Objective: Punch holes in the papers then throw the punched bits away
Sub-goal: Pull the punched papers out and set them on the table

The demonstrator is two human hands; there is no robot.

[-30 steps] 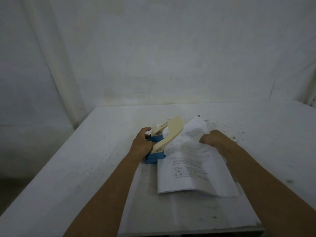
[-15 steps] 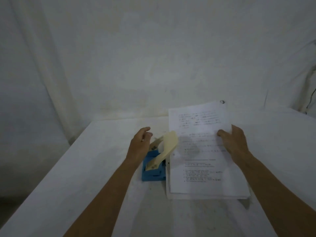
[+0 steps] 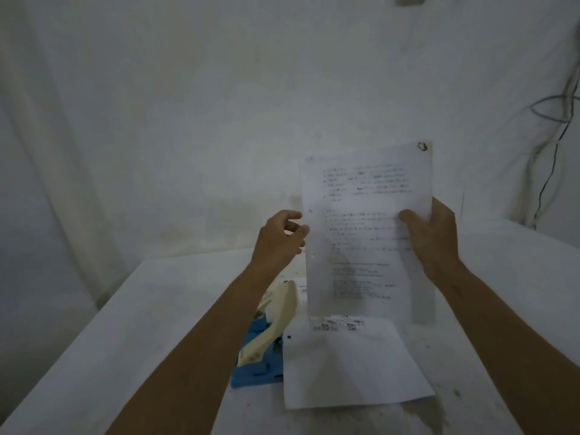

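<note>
Raised sheet: white printed paper sheet [image 3: 367,233], held upright above the table at about 1 o'clock from the frame's centre; lines of blurred text face the camera; a small punched hole shows near its left edge, a dark clip or staple mark at its top right corner.
Right hand: right hand [image 3: 434,233] grips the raised sheet at its right edge, thumb on the front, fingers behind.
Left hand: left hand [image 3: 279,237] at the raised sheet's left edge, fingers loosely curled and touching or nearly touching the paper; whether it pinches the sheet cannot be told.
Flat sheet: second white paper sheet [image 3: 351,365] lies on the table at 5 o'clock, below the raised sheet; a dark punched hole near its upper left corner; its left edge meets the punch.
Punch: blue-based hole punch with cream lever [image 3: 266,343], at 6 o'clock on the table, partly hidden by the left forearm; lever raised.
Containers: the punch's base is the only possible receptacle; its contents cannot be seen.
Table: white table surface [image 3: 141,324] with dark specks and scattered bits near the punch.
Backdrop: white draped cloth [image 3: 188,120]; dark cables [image 3: 552,146] at 2 o'clock.
Change from half a second ago: the raised sheet has lifted clear of the stack, and the left hand has left the punch for the paper's edge.
</note>
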